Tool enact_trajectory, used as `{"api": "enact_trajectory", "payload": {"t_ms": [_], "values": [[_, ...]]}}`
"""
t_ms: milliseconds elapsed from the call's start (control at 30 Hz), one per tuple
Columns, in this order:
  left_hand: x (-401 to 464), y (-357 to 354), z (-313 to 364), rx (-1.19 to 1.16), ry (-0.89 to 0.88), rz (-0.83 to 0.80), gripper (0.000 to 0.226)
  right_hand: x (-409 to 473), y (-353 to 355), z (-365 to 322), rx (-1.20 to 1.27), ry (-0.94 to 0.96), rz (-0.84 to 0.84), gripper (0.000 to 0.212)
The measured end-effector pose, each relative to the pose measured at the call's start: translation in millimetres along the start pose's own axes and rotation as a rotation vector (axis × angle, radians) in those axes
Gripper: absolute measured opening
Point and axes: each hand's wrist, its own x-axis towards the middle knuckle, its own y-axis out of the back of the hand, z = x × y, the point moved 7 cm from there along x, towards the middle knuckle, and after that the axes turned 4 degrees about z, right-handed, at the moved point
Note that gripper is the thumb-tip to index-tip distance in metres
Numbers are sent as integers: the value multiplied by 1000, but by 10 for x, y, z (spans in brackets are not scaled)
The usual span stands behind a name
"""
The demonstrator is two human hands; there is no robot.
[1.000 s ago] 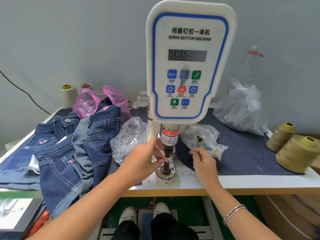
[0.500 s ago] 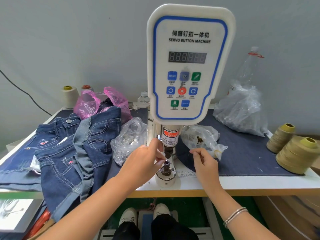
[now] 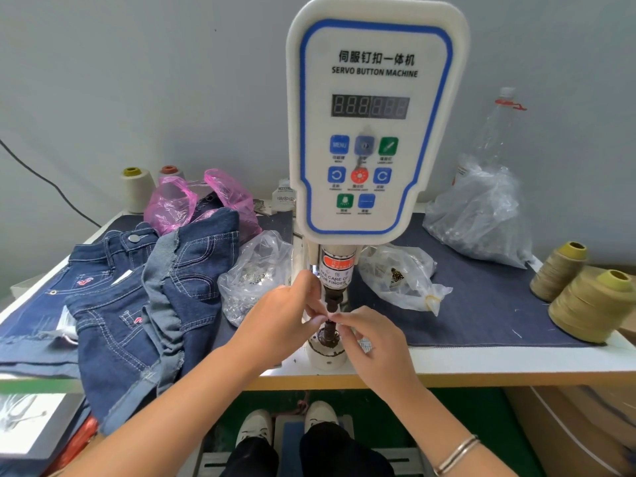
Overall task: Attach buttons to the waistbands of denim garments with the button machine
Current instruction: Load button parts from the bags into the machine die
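The white servo button machine (image 3: 375, 132) stands at the table's middle, its dark punch (image 3: 333, 299) hanging over the round white lower die (image 3: 327, 352). My left hand (image 3: 285, 315) has its thumb against the machine's barrel and its fingertips curled at the punch tip. My right hand (image 3: 371, 342) comes in from the right and pinches something small at the same spot; the piece is too small to make out. The fingertips of both hands meet between punch and die. Dark denim garments (image 3: 137, 304) lie piled to the left, no waistband under the punch.
Clear bags of metal parts lie left (image 3: 254, 273) and right (image 3: 399, 273) of the machine, a bigger bag (image 3: 478, 218) at the back right. Two olive thread cones (image 3: 585, 304) stand at the right edge, a pink bag (image 3: 179, 201) behind the denim. My feet (image 3: 289, 428) are under the table.
My right hand has moved left from beside the machine to the punch, meeting my left fingertips there. My left hand has stayed at the punch.
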Motion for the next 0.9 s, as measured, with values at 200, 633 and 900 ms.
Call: {"api": "enact_trajectory", "payload": {"t_ms": [200, 633, 900], "values": [[-29, -32, -97, -139, 75, 24, 61, -58, -35, 26, 70, -61, 17, 22], [-33, 210, -252, -178, 156, 136, 48, 121, 34, -114, -237, 198, 26, 23], [-43, 937, -584, 35, 178, 458, 21, -39, 96, 327, -76, -117, -22, 13]]}}
